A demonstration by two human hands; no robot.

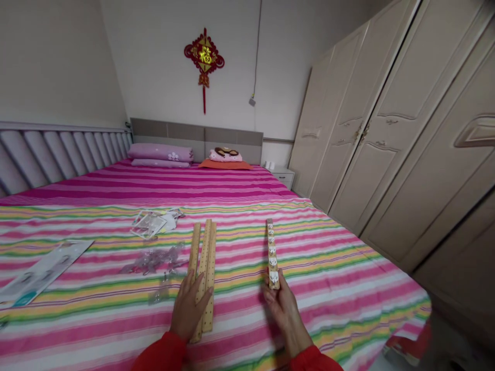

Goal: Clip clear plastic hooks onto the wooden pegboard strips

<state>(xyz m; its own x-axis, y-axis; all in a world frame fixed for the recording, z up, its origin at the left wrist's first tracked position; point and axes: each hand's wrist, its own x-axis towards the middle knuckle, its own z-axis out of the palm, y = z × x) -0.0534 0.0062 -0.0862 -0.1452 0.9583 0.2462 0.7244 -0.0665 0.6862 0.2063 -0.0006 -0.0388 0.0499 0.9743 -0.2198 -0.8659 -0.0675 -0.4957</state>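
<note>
1. From my distant post I have the right hand (pixel 285 305) at 5 o'clock, its grip closed on the near end of a narrow strip (pixel 272 255), thumb and fingers to either side.
2. The strip points toward 12 o'clock, a row of white hook-like pieces (pixel 274 279) along its upper face; whether its far end touches the bed, I cannot tell.
3. At 7 o'clock I have the left hand (pixel 190 304), its grip spread loosely, fingers laid over wooden slats (pixel 204 252) pierced with small holes and lying side by side, pointing toward 12 o'clock.
4. From the left hand, clear plastic pieces (pixel 154 260) sit between 10 and 11 o'clock, crumpled packets (pixel 152 223) at 11, and a pale card (pixel 50 271) farther off at 9.
5. Beneath everything spreads a striped bed cover (pixel 336 296), with purple bedding (pixel 160 153) folded by the headboard (pixel 170 130) at 10 o'clock.
6. A tall wardrobe (pixel 390 123) stands at 2 o'clock; a red ornament (pixel 204 55) hangs at 11.
</note>
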